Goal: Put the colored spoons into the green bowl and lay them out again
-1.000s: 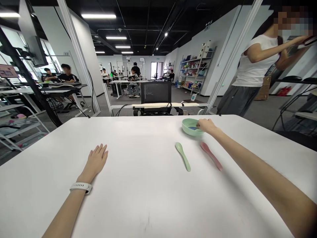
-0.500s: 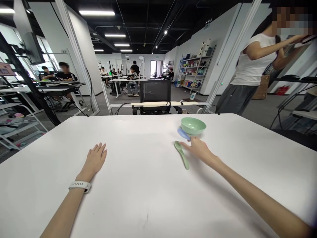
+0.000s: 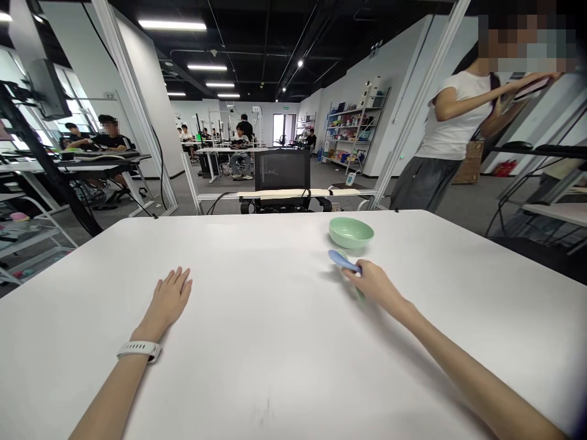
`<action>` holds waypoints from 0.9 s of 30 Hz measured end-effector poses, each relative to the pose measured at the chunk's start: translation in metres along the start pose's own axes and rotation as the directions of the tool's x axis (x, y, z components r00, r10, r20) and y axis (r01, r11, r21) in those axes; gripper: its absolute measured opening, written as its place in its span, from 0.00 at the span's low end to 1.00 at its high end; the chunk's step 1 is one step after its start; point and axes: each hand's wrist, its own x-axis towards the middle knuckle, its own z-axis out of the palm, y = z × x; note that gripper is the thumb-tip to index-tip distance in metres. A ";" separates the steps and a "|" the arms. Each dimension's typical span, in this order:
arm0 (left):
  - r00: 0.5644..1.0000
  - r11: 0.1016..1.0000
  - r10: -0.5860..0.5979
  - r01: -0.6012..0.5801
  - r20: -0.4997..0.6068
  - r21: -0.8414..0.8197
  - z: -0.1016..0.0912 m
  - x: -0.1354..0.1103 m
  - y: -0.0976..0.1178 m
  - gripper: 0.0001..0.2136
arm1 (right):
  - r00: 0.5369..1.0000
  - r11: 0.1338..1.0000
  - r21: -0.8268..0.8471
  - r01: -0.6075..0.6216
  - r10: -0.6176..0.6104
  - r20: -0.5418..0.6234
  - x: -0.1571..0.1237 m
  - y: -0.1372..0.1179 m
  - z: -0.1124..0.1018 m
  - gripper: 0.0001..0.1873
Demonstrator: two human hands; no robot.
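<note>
One hand is doing the work on the white table [image 3: 257,385]: the right hand [image 3: 373,284] is closed around the handle of a blue spoon [image 3: 340,259], with the spoon's bowl sticking out past the fingers toward the far edge of the table. From where I stand the grip looks firm, though the fingers hide most of the handle. The spoon is held low, just above the tabletop or touching it; I can't quite tell which from this angle.

Right under that hand lies a green spoon [image 3: 360,295], with only a sliver of it showing, so I'd call it a spoon on colour and shape rather than on a clear view. Just beyond the hand, a green bowl [image 3: 351,233] sits upright and apart from both spoons, and nothing shows inside it.

The left hand [image 3: 169,298] lies open and palm down, well away from all of this, touching nothing but the table. A white watch strap [image 3: 139,350] circles that wrist.

That makes one bowl, two spoons and two hands. Off to the right, a standing person [image 3: 447,116] has both arms raised toward a shelf-like frame, and their hands are separate from this work.
</note>
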 end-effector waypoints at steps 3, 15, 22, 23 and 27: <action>1.000 1.000 0.004 -0.004 -0.011 -0.005 0.001 0.000 0.000 0.36 | 0.983 0.983 0.014 -0.184 0.184 0.020 0.016 0.035 -0.029 0.15; 0.999 1.000 0.011 -0.012 -0.042 -0.026 0.008 0.006 -0.007 0.38 | 0.885 0.886 0.011 -0.464 0.464 -0.051 0.030 0.157 -0.055 0.22; 0.998 1.000 0.011 -0.013 -0.070 -0.021 0.010 0.008 -0.011 0.37 | 0.858 0.863 0.009 -0.505 0.503 -0.106 0.028 0.164 -0.050 0.21; 0.998 1.000 0.010 -0.011 -0.065 -0.021 0.011 0.008 -0.011 0.38 | 0.858 0.864 0.004 -0.504 0.501 -0.113 0.028 0.165 -0.049 0.21; 0.999 0.999 0.016 -0.018 -0.045 -0.031 0.010 0.009 -0.012 0.40 | 0.874 0.882 -0.013 -0.472 0.466 -0.138 0.027 0.171 -0.050 0.22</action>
